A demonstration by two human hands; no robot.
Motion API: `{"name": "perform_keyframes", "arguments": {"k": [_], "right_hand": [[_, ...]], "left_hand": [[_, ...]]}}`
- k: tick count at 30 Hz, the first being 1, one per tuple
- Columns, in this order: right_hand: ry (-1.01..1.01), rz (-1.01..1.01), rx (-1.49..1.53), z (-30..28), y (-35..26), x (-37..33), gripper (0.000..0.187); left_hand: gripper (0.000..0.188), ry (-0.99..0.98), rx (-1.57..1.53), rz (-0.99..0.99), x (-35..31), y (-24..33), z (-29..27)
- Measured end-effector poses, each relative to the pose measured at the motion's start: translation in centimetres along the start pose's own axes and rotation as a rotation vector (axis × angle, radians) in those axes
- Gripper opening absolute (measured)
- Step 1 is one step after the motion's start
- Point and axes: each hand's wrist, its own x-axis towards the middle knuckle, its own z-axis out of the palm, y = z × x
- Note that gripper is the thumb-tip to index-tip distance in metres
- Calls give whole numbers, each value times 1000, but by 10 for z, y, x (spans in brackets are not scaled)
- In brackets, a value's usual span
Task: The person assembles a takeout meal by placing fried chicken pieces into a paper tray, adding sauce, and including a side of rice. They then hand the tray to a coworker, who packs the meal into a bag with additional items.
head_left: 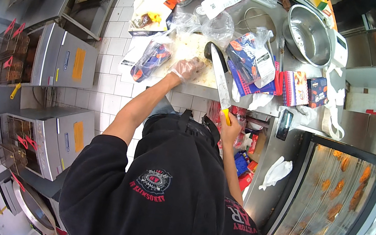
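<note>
My right hand (229,129) is closed round the yellow handle of a large knife (220,77). Its long blade points away from me across the near edge of a pale cutting board (210,78) strewn with crumbs or bits of food. Next to the blade's far end lies a black rounded object (209,51), partly covered. In a clear plastic glove, my left hand (187,69) rests low on the board, left of the blade. Its fingers are curled, and whatever they hold is hidden. A bagged dark blue printed package (151,62) lies left of that hand.
Bagged blue packages (249,58) lie right of the knife, near a steel bowl (318,44). An open food box (148,20) stands behind on the left. A phone (285,124) lies near the counter edge. Fryers (77,60) stand left; a glass cabinet with food (328,207) stands right.
</note>
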Motion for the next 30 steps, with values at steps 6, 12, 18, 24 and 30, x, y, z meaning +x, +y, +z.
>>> {"name": "perform_keyframes", "arguments": {"k": [6, 12, 18, 24, 30], "right_hand": [[5, -4, 13, 8, -5, 21, 34], [15, 44, 52, 16, -18, 28, 36], [99, -101, -53, 31, -36, 43, 41], [29, -121, -178, 104, -51, 87, 32], [-132, 309, -100, 186, -72, 105, 38]], "left_hand": [[28, -32, -21, -56, 7, 4, -5], [25, -110, 52, -85, 15, 15, -13], [19, 181, -453, -417, 22, 6, -40], [25, 379, -1979, -766, -9, -10, -93], [26, 60, -2452, -616, -27, -22, -113]]}}
